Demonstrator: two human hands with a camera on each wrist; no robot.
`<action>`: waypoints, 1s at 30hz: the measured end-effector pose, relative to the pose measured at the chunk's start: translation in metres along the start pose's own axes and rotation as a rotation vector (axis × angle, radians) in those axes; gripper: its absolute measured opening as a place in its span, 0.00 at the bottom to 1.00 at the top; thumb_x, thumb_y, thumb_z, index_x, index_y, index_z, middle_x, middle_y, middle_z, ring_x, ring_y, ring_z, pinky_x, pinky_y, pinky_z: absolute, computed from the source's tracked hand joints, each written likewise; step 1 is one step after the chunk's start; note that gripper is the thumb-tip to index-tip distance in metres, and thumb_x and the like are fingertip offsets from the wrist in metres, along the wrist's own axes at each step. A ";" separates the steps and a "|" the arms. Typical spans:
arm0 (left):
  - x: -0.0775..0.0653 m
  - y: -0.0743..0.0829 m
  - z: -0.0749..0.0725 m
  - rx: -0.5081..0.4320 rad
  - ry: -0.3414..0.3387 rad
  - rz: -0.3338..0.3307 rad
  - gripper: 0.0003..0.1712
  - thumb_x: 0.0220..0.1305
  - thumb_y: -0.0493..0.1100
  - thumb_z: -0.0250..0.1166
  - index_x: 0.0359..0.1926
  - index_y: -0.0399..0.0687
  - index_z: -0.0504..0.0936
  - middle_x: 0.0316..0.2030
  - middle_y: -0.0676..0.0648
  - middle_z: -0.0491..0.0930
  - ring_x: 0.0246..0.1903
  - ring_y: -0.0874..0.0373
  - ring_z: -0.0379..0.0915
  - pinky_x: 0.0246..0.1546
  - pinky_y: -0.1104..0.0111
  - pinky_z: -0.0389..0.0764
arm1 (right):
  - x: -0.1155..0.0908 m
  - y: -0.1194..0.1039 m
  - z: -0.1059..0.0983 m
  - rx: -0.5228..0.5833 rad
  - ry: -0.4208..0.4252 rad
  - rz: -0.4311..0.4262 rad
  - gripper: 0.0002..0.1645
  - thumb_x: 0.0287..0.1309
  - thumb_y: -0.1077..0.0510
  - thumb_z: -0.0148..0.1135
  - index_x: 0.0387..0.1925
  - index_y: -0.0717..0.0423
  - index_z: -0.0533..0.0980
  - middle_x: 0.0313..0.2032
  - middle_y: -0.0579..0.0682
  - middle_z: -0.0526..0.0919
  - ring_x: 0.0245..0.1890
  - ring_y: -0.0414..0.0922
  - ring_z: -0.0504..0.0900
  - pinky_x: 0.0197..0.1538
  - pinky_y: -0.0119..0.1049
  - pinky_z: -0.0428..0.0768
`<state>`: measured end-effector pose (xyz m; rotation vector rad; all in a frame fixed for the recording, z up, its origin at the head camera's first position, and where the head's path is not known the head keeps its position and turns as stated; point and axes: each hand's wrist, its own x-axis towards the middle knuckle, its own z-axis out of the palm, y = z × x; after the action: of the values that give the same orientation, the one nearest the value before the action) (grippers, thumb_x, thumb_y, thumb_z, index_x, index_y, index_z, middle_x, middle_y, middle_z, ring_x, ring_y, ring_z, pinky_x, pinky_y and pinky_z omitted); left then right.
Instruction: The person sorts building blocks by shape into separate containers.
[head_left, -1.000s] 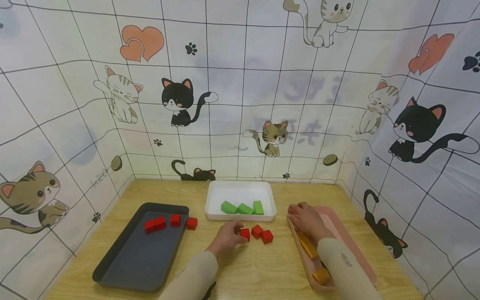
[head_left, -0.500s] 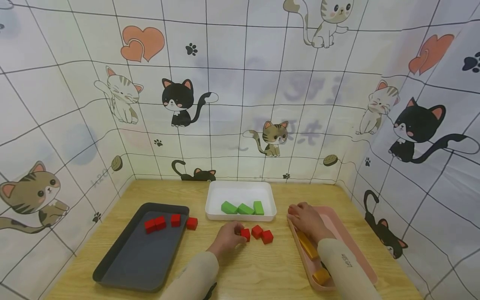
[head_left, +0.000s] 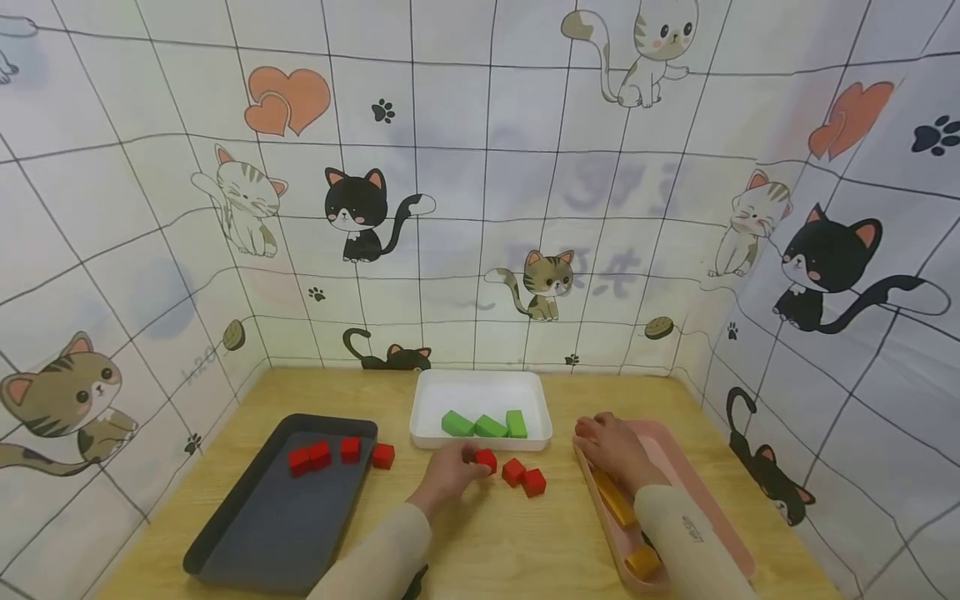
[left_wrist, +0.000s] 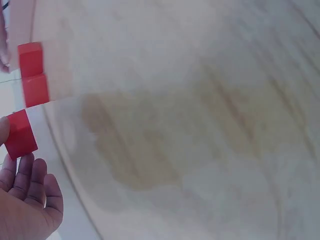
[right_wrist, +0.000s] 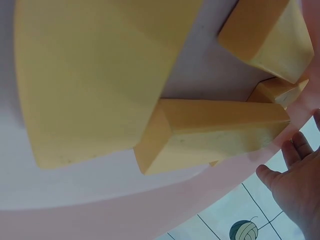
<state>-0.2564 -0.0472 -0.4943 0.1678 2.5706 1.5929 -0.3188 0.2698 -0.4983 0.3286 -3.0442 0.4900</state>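
Note:
My left hand (head_left: 444, 477) pinches a red cube (head_left: 487, 461) in front of the white tray. In the left wrist view the cube (left_wrist: 21, 134) sits between the thumb and the fingertips. Two more red cubes (head_left: 533, 482) lie on the table just right of it. Over the far left edge of the pink tray (head_left: 701, 492), my right hand (head_left: 618, 448) rests with relaxed, slightly bent fingers. The right wrist view has that hand (right_wrist: 300, 182) beside the tray's rim, close to several yellow blocks (right_wrist: 215, 132) inside.
At the left stands a dark grey tray (head_left: 262, 525) with 3 red cubes (head_left: 320, 454); another red cube (head_left: 383, 456) is at its right rim. The white tray (head_left: 480, 383) at the back holds 3 green blocks (head_left: 491, 427). A cat-patterned cloth (head_left: 480, 192) surrounds the wooden table.
My left hand now has the red cube raised slightly and moved a little left, apart from the other two. My right hand stays at the pink tray. The head view has tilted up slightly.

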 end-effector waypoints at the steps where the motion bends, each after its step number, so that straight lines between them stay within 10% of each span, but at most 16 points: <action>1: 0.000 0.001 -0.003 0.002 0.011 0.005 0.13 0.61 0.39 0.71 0.46 0.44 0.81 0.39 0.50 0.79 0.39 0.52 0.72 0.44 0.60 0.79 | 0.000 0.000 0.001 0.000 0.004 0.001 0.31 0.69 0.43 0.58 0.67 0.51 0.70 0.62 0.66 0.68 0.57 0.66 0.72 0.61 0.63 0.69; 9: -0.001 0.009 -0.040 0.074 0.146 0.054 0.12 0.57 0.38 0.73 0.41 0.38 0.83 0.34 0.47 0.81 0.34 0.54 0.74 0.36 0.63 0.78 | 0.000 -0.002 0.000 0.009 0.001 -0.003 0.31 0.69 0.44 0.58 0.68 0.52 0.70 0.62 0.66 0.68 0.57 0.66 0.72 0.61 0.63 0.69; 30: -0.008 0.004 -0.104 -0.006 0.374 -0.157 0.20 0.61 0.43 0.69 0.52 0.37 0.80 0.40 0.42 0.80 0.41 0.48 0.73 0.41 0.61 0.75 | 0.000 -0.002 -0.002 0.005 -0.027 0.020 0.31 0.69 0.43 0.57 0.68 0.50 0.70 0.64 0.66 0.66 0.59 0.66 0.70 0.62 0.64 0.67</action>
<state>-0.2646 -0.1386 -0.4443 -0.3572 2.7573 1.7091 -0.3182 0.2688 -0.4958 0.3084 -3.0754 0.4990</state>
